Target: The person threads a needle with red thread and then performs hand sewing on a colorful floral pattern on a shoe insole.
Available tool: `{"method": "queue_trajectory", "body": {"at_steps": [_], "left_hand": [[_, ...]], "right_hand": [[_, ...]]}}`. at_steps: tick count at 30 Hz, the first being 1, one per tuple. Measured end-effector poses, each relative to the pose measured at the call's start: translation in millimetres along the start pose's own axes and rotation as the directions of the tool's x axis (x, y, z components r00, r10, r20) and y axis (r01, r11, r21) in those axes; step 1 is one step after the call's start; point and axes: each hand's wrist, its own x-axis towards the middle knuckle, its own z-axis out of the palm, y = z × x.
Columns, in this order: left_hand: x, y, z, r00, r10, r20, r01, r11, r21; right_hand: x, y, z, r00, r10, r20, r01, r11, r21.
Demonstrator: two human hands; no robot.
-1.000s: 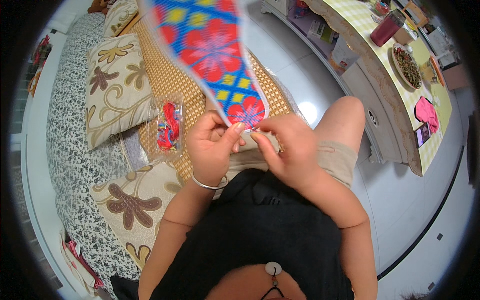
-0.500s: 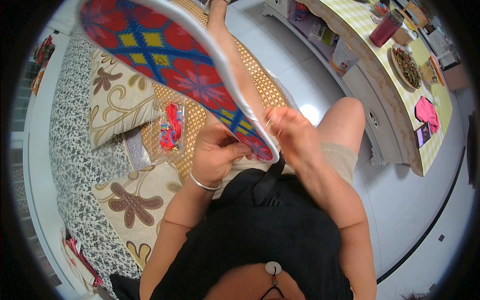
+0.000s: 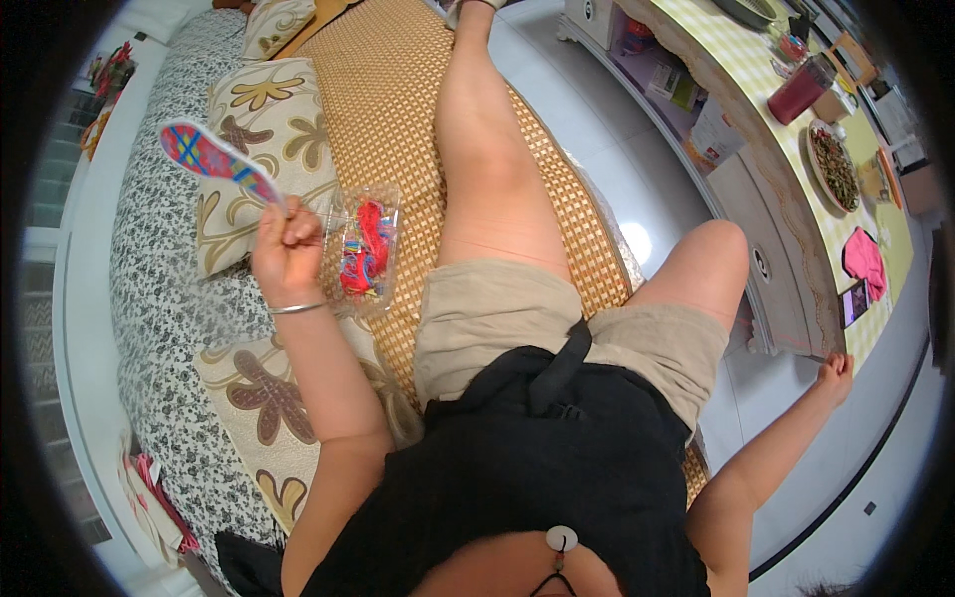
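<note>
My left hand (image 3: 288, 254), raised over the cushions, grips the narrow end of an embroidered insole (image 3: 214, 157). The insole is red, blue and yellow with a white edge, its wide end pointing up and left. Far out to the right, my right hand (image 3: 838, 378) is closed in a pinch near the cabinet's corner. A fine red thread (image 3: 502, 249) crosses above my thighs and shows again faintly close to the right hand. Any needle between those fingers is too small to see. Beside my left hand lies a clear plastic tray (image 3: 390, 214) holding red and multicoloured thread (image 3: 372, 239).
I sit on a woven mat (image 3: 383, 90) with patterned cushions (image 3: 269, 393) at my left. To the right stands a cabinet (image 3: 736, 209) under a checked cloth, bearing a dark red bottle (image 3: 801, 90), a plate of food (image 3: 831, 164), a pink cloth (image 3: 863, 264) and a phone (image 3: 854, 302).
My hands have moved far apart. The left carried the insole left and away from my lap, while the right swung out to the far right, drawing the thread long.
</note>
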Motion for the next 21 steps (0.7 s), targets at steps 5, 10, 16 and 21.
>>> {"method": "queue_trajectory", "body": {"at_steps": [5,10,16,21], "left_hand": [[-21,-87,47,0.888,-0.355,0.293,0.431,0.866,-0.255],[-47,-147,79,0.655,-0.497,0.568,0.717,0.646,-0.261],[-63,-166,92,0.603,-0.445,0.662,0.770,0.539,-0.340],[-67,-171,87,0.606,-0.433,0.667,0.766,0.543,-0.344]], "right_hand": [[-92,42,84,0.980,-0.157,0.120,0.176,0.970,-0.169],[-314,147,252,0.738,0.108,0.666,0.354,0.778,-0.519],[-405,184,296,0.213,-0.026,0.977,0.634,0.764,-0.118],[-419,190,300,0.161,-0.089,0.983,0.650,0.759,-0.037]]}}
